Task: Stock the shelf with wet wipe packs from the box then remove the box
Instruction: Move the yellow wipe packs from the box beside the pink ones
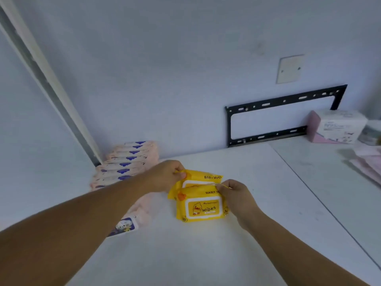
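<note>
Two yellow wet wipe packs stand on edge on the white shelf top, one behind the other. The front yellow pack shows a duck label and the word "wipes". My right hand pinches its top right edge. The rear yellow pack leans just behind it, and my left hand pinches its top left corner. A row of several pink wipe packs with blue lids stands to the left, running back to the wall. No box is in view.
A pink pack with a blue cartoon end lies under my left forearm. At the right stand a white and pink carton and some pale packs. A black metal bracket and a blank wall plate are on the wall.
</note>
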Available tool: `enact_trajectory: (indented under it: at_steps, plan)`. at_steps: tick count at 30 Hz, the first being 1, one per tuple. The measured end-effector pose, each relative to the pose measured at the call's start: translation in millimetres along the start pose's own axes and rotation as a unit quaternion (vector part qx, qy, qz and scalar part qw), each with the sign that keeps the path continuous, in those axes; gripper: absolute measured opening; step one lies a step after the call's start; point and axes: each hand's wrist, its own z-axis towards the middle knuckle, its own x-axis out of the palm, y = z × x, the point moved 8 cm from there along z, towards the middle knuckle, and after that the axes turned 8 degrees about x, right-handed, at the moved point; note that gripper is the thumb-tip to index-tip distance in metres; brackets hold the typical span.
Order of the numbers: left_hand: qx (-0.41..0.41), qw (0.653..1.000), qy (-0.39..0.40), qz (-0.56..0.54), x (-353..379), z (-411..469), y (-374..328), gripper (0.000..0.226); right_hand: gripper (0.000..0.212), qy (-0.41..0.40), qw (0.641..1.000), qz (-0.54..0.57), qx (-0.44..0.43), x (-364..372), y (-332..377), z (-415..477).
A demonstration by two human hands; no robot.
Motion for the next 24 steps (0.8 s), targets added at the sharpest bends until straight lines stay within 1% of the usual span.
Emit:
enact_trajectory:
  at_steps: [1,5,16,20,24]
  plan:
    - [-0.006,1.000,0.005,0.003,-7,7,4,0.007,0.028,0.003,1.000,-0.005,-0.006,6,5,10]
    - [-0.014,0.999,0.003,0.041,-32,33,18,0.013,0.027,0.004,1.000,-0.013,-0.027,27,20,45]
    - [-0.044,0.998,-0.014,0.051,-73,101,66,0.010,0.023,-0.002,1.000,-0.004,-0.010,70,51,131]
    - [-0.035,0.986,-0.026,0.159,-90,126,74,0.017,0.021,-0.007,1.000,0.009,-0.016,89,64,159]
    - [-0.028,0.979,-0.038,0.200,-100,146,81,0.022,0.021,-0.018,0.999,0.012,-0.027,102,78,180]
